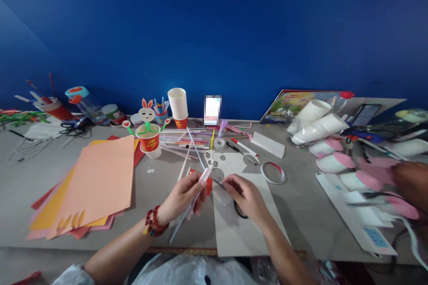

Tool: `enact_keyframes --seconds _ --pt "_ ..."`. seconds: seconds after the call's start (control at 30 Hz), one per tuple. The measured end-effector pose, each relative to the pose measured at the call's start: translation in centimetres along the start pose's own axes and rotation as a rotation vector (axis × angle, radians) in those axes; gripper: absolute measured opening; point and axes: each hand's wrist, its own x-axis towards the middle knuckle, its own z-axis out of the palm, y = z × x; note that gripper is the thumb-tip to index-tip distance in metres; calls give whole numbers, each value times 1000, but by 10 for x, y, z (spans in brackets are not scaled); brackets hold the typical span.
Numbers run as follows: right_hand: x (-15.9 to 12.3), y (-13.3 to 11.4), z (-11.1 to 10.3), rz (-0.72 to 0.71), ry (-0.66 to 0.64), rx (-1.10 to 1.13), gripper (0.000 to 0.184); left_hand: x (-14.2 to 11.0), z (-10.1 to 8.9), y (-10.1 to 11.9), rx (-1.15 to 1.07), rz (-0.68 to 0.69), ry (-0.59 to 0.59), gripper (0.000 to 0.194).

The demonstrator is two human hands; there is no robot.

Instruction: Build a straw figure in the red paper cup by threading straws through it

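Observation:
My left hand (190,191) is closed around a small bunch of pale pipe cleaners (206,174), their ends sticking out above and below the fist. Thumb and fingers of my right hand (244,193) pinch a thin grey, blade-like piece (218,181) close to the bunch. Below that hand shows a black loop (240,210) like a scissors handle; whether it joins the piece is hidden. Under the right hand lies white paper (247,236), with a cut-out sheet (234,160) with round holes beyond it. A small red piece (209,186) is partly hidden behind the left hand.
Coloured paper sheets (100,178) are stacked at left. A paper cup with a rabbit face (146,115) stands behind them. Loose pipe cleaners (187,142), a tape roll (273,173) and a phone (212,110) lie further back. At right are a power strip (354,218) and another person's hand (413,182).

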Motion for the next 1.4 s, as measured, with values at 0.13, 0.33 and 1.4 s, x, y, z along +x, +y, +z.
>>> enact_keyframes --seconds 0.13,0.33,1.4 --pt "-29 38 -22 76 138 -206 27 0 -8 7 -91 -10 37 27" --pt "-47 15 -11 46 5 75 30 11 3 26 -430 275 298 13" --pt "100 63 -99 88 452 -559 48 -21 -25 11 344 152 73 28"
